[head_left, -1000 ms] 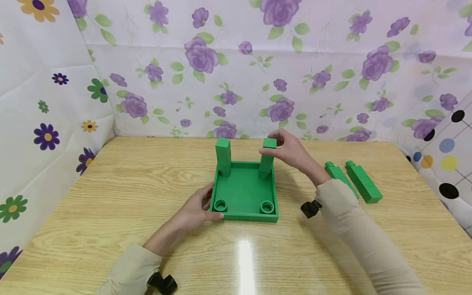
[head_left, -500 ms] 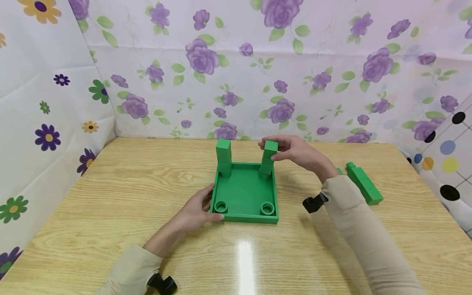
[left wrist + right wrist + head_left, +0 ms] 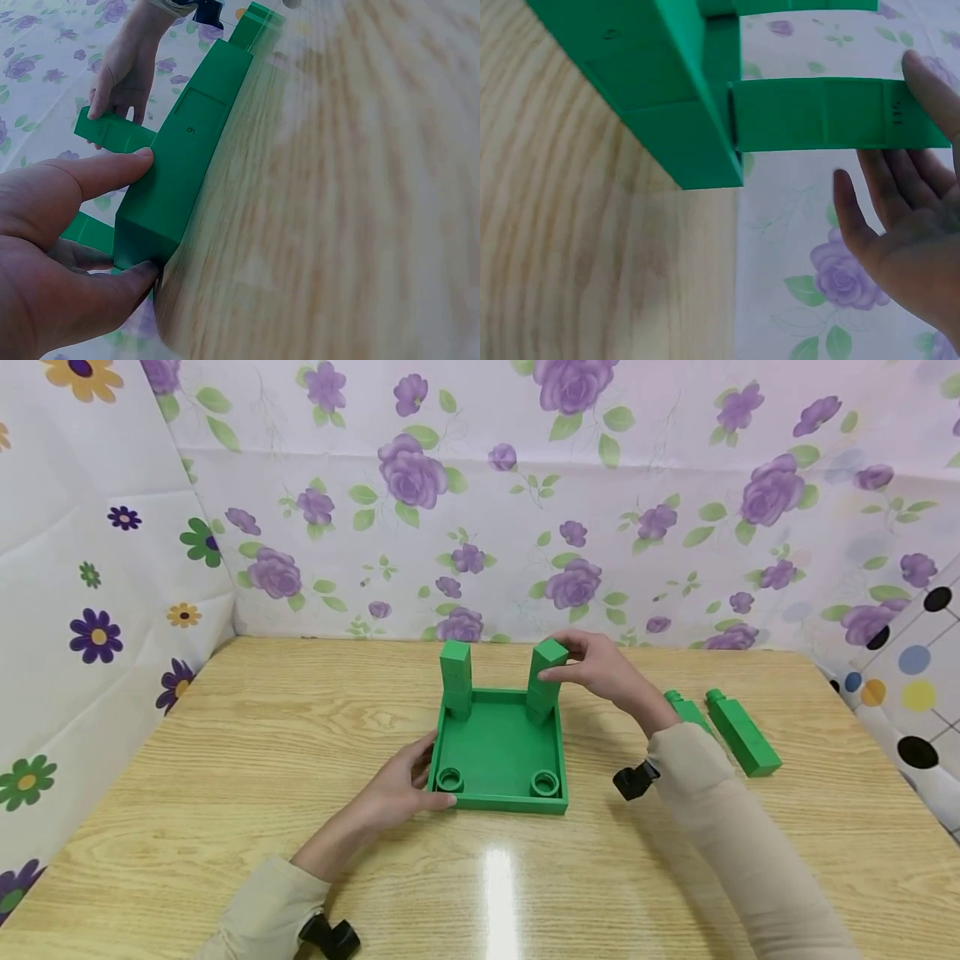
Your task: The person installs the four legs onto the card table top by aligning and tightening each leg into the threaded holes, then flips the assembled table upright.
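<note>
A green square tray-like frame lies open side up on the table. Its near left corner is held by my left hand, thumb on the front wall and fingers along the left side. A green post stands upright in the back left corner. Around the upper part of another green post, in the back right corner, my right hand has thumb and fingers in a pinch. This post looks turned at an angle to the frame. Two round sockets, left and right, occupy the near corners.
Two loose green posts with threaded ends, one fully visible and one partly behind the right sleeve, lie on the wooden table at the right. Flowered cloth hangs along the table's back edge.
My right hand has shifted its fingers on the back right post, loosening and then gripping again. That post has rotated about its upright axis. The left hand and the frame stay put.
</note>
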### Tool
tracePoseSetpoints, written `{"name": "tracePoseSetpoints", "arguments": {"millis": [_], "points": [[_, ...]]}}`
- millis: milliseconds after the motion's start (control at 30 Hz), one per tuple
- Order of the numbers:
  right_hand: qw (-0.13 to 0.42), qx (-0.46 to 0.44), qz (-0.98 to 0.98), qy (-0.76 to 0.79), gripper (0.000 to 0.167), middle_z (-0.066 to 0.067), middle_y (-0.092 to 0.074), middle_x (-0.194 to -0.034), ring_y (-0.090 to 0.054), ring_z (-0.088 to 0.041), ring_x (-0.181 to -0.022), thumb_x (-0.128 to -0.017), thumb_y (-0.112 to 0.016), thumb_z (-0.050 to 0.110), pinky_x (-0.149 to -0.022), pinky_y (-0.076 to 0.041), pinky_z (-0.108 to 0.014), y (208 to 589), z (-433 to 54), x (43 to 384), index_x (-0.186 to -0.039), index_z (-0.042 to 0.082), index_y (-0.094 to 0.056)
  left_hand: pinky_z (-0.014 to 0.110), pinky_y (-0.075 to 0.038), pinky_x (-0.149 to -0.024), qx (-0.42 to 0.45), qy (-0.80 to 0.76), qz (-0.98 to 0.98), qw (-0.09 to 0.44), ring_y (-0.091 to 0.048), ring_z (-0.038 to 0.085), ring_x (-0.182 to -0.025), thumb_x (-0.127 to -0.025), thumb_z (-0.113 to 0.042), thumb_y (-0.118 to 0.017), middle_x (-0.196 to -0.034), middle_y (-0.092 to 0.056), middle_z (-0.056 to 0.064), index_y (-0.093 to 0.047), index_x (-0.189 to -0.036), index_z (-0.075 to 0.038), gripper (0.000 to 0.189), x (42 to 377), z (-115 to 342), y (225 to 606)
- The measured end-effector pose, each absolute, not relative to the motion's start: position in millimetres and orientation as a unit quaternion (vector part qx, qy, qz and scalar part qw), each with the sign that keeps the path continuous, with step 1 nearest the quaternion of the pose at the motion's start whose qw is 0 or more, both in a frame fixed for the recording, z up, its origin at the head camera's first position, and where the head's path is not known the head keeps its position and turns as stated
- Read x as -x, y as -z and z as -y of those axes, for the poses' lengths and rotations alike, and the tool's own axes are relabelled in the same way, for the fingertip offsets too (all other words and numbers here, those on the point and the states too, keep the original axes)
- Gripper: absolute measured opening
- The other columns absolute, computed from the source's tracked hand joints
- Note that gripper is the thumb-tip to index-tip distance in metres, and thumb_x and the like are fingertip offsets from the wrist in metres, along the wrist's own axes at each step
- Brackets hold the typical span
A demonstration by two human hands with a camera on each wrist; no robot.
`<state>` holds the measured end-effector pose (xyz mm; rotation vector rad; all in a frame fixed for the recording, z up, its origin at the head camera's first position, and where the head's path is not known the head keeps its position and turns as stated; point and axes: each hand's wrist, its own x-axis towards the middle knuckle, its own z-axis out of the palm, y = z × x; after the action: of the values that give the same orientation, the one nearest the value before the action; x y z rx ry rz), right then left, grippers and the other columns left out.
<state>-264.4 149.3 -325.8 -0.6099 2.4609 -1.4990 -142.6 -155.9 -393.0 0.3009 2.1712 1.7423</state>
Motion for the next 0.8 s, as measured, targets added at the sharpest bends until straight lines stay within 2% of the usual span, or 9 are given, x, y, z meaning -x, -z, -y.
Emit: {"name": "tracePoseSetpoints", "arguments": {"millis": [67, 233, 333, 567, 800], "points": [[0.081, 0.195, -0.837, 0.505, 0.044, -0.011, -0.061, -0.112, -0.059, -0.025, -0.103, -0.085, -0.077, 0.024, -0.089, -0.047, -0.052, 327.5, -147.5, 262.6, -0.122, 0.006, -0.059, 0.043, -0.031, -0.111, -0.105, -0.614, -0.763, 0.171, -0.026, 0.035, -0.140, -0.081, 0.003, -0.074, -0.151, -0.030, 0.021, -0.015, -0.154, -0.002, 0.094, 142.7, 155.7, 393.0], [0.025, 0.167, -0.865, 0.473, 0.045, -0.010, -0.062, -0.105, -0.060, -0.025, -0.097, -0.081, -0.080, 0.030, -0.079, -0.051, -0.043, 328.2, -138.9, 257.1, -0.112, 0.005, -0.060, 0.044, -0.033, -0.110, -0.101, -0.613, -0.764, 0.174, -0.027, 0.036, -0.140, -0.082, 0.003, -0.073, -0.151, -0.029, 0.021, -0.014, -0.154, -0.002, 0.094, 142.8, 155.8, 392.4], [0.000, 0.156, -0.876, 0.457, 0.047, -0.011, -0.062, -0.102, -0.061, -0.025, -0.094, -0.079, -0.082, 0.032, -0.078, -0.052, -0.040, 329.0, -134.1, 254.2, -0.108, 0.004, -0.059, 0.044, -0.032, -0.110, -0.099, -0.614, -0.763, 0.176, -0.026, 0.036, -0.140, -0.082, 0.003, -0.073, -0.152, -0.029, 0.021, -0.014, -0.154, -0.002, 0.094, 142.9, 155.8, 392.5], [-0.017, 0.143, -0.879, 0.455, 0.045, -0.012, -0.061, -0.101, -0.062, -0.026, -0.092, -0.080, -0.081, 0.028, -0.079, -0.053, -0.041, 331.2, -129.5, 250.8, -0.106, 0.003, -0.054, 0.044, -0.031, -0.111, -0.102, -0.612, -0.764, 0.177, -0.024, 0.036, -0.140, -0.082, 0.003, -0.074, -0.152, -0.028, 0.021, -0.014, -0.154, -0.001, 0.094, 143.8, 155.6, 392.2], [-0.032, 0.149, -0.882, 0.445, 0.043, -0.011, -0.062, -0.099, -0.061, -0.025, -0.090, -0.081, -0.080, 0.029, -0.077, -0.053, -0.040, 331.6, -128.5, 249.1, -0.110, 0.005, -0.060, 0.043, -0.029, -0.112, -0.105, -0.613, -0.763, 0.175, -0.024, 0.035, -0.141, -0.081, 0.003, -0.074, -0.152, -0.028, 0.021, -0.014, -0.154, -0.001, 0.094, 143.0, 155.9, 391.5]]}}
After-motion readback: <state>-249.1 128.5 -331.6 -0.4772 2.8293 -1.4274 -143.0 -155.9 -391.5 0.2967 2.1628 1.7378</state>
